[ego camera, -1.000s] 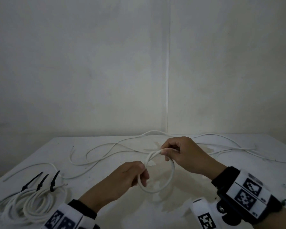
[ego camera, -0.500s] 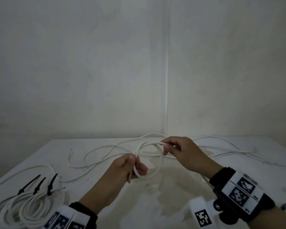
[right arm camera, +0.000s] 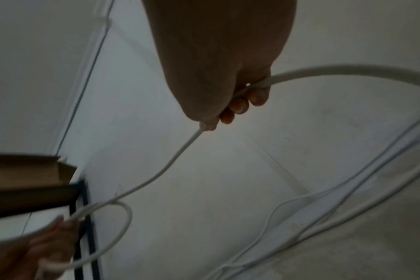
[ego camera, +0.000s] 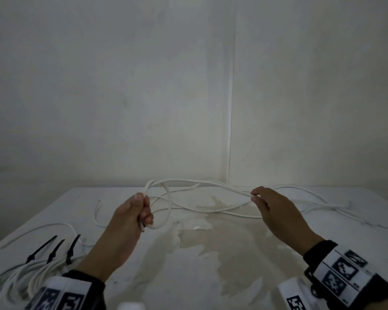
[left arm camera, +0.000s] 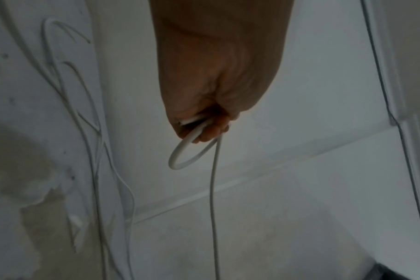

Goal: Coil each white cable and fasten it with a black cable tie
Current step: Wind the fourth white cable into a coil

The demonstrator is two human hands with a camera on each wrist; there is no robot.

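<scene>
My left hand [ego camera: 141, 211] grips a small loop of white cable [ego camera: 166, 211] above the table; in the left wrist view the loop [left arm camera: 182, 157] hangs from the curled fingers [left arm camera: 209, 132]. The same cable [ego camera: 199, 181] runs rightward to my right hand [ego camera: 255, 196], which pinches it between thumb and fingers. In the right wrist view the cable [right arm camera: 175, 157] passes through the fingers [right arm camera: 240, 106] and leads down to the loop [right arm camera: 122, 227] held by the left hand [right arm camera: 36, 246]. Three black cable ties [ego camera: 54, 249] stick up from coiled white cables [ego camera: 20, 278] at the near left.
More loose white cables [ego camera: 311, 204] lie across the far and right part of the white table [ego camera: 211, 276], which carries a pale stain in its middle. A wall stands just behind the table. A brown box [right arm camera: 24, 170] shows at the left of the right wrist view.
The hands have moved apart: my left hand went left with the loop, my right hand slid right along the cable. The loop is now smaller.
</scene>
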